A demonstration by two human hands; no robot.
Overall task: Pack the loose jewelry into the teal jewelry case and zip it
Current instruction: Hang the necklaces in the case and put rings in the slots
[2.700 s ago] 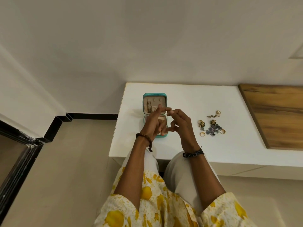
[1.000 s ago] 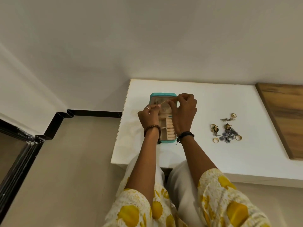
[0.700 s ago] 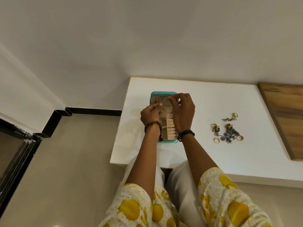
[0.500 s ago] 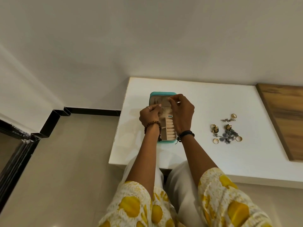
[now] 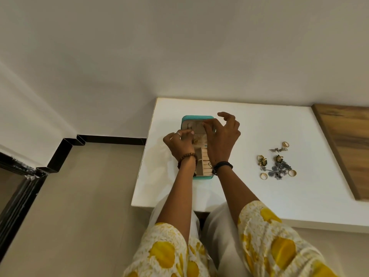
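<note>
Since half a second ago the right hand point(image 5: 221, 140) has spread its fingers: the index and thumb tips now reach down to the lid lining while the other fingers lift off, curled and apart. Whether that grip pinches anything small cannot be told. The left hand point(image 5: 179, 143) stays at the case's left edge, fingers curled toward the hinge area, with a small gold piece point(image 5: 195, 141) just beside its fingertips; whether it holds something is also unclear.

The case point(image 5: 196, 117) lies open near the left end of the tabletop point(image 5: 269, 124), long axis running away from the person, lid half far and tray half near. Its shell is teal with rounded corners; the lining is beige, and the near half shows a row of padded ring rolls point(image 5: 204, 166) beside a plain compartment.

Loose jewelry point(image 5: 276, 163) sits well apart to the right of the case: gold rings, flower-shaped earrings in gold and dark tones, a blue-grey cluster and a small winged piece. A wooden panel point(image 5: 345, 146) with brown grain lies further right.

Both wrists cross over the tray half and hide part of it. The left wrist wears a brown bead bracelet point(image 5: 186, 157), the right a black band point(image 5: 222, 165). Yellow-printed sleeves point(image 5: 273, 242) fill the bottom of the view.
</note>
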